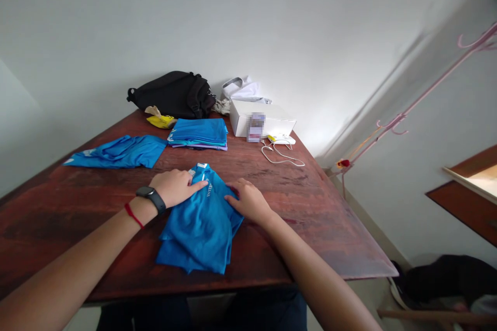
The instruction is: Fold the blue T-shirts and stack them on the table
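Fingers spread from thumbs, the left hand [173,189] and right hand [251,201] flank the blue T-shirt [200,232], apparently steadying it on the table [318,222].

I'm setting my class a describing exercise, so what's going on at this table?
A person's left hand and right hand touch opposite sides of a blue fabric shirt with white lettering on a reddish-brown wooden table. Whether either grips it is unclear. Beyond it sits a folded stack of mostly blue cloth; a loose blue cloth garment lies left of that stack.
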The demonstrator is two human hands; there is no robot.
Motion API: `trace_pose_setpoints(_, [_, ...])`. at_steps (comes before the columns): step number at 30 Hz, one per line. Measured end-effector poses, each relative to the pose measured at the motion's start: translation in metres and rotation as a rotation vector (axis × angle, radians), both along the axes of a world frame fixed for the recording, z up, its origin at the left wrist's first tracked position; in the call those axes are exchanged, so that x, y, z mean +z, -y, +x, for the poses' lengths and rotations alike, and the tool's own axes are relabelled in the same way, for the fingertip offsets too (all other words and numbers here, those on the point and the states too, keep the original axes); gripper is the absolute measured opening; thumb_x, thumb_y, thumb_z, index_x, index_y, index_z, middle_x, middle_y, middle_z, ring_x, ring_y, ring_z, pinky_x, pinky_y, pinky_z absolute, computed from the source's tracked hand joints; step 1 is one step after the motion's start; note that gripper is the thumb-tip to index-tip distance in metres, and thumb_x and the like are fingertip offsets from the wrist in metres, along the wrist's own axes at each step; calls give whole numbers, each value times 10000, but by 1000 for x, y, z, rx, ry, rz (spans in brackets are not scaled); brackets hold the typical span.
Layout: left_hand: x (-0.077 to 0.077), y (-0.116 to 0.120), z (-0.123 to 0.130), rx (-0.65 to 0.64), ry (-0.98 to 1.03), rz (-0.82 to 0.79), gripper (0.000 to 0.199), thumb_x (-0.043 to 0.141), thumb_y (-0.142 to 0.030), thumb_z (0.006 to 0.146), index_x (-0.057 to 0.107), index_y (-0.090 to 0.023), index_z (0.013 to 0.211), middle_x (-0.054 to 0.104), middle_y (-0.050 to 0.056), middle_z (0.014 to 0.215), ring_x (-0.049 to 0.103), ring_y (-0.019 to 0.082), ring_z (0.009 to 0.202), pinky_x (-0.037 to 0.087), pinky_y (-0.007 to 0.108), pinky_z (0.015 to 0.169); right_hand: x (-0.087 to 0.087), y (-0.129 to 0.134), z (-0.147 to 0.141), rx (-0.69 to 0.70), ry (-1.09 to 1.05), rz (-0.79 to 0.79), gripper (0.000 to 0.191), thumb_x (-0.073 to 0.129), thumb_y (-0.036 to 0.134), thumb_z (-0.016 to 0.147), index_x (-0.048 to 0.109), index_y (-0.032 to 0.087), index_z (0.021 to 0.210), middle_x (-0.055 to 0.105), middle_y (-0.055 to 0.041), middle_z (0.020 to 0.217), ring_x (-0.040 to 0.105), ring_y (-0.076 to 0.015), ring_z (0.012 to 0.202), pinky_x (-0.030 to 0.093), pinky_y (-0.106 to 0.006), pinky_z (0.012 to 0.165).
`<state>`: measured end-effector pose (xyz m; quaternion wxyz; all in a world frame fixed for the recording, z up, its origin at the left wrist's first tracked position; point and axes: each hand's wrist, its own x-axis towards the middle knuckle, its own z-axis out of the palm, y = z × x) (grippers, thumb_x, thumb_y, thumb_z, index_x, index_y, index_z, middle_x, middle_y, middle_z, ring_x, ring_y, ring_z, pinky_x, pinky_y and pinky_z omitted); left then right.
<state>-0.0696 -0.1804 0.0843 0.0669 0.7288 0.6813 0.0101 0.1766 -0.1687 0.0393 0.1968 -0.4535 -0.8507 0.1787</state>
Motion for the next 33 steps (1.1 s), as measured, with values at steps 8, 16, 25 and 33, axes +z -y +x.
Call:
trace_pose_setpoints(8, [4, 1, -15, -265, 119, -238, 502, 616, -702, 787, 631, -211, 684, 659, 42, 700, 604, 224, 634, 308, 285, 564, -2, -4, -1, 0, -60, -107, 420, 701, 272, 837, 702, 237, 1256, 691, -16, 855, 613, -181, 753, 428, -267, 690])
trace_pose_setpoints(16, [5, -3, -15, -493, 377, -188, 321, 541, -433, 909, 457, -196, 709, 483, -22, 681, 450, 145, 620, 267, 262, 568, -9, -18, 5, -62, -322, -100, 347, 635, 224, 808, 758, 201, 1132, 729, -41, 886, 629, -187, 771, 483, -288, 730])
trace_pose_setpoints(25, [26, 9, -48, -377, 919, -82, 413, 617, -537, 898, 414, -201, 769, 450, -43, 742, 442, 122, 676, 391, 217, 613, 6, -18, 91, -289, -605, -130, 391, 662, 448, 832, 742, 131, 1047, 722, -71, 844, 638, -214, 778, 502, -303, 673])
trace_pose_setpoints(33, [71, 56, -71, -442, 806, -334, 345, 636, -486, 908, 622, -243, 1152, 702, 52, 1089, 665, 237, 978, 540, 329, 843, 65, 45, 163, -60, -360, -372, 478, 741, 500, 816, 736, 192, 1181, 732, -71, 920, 665, -217, 800, 537, -303, 661])
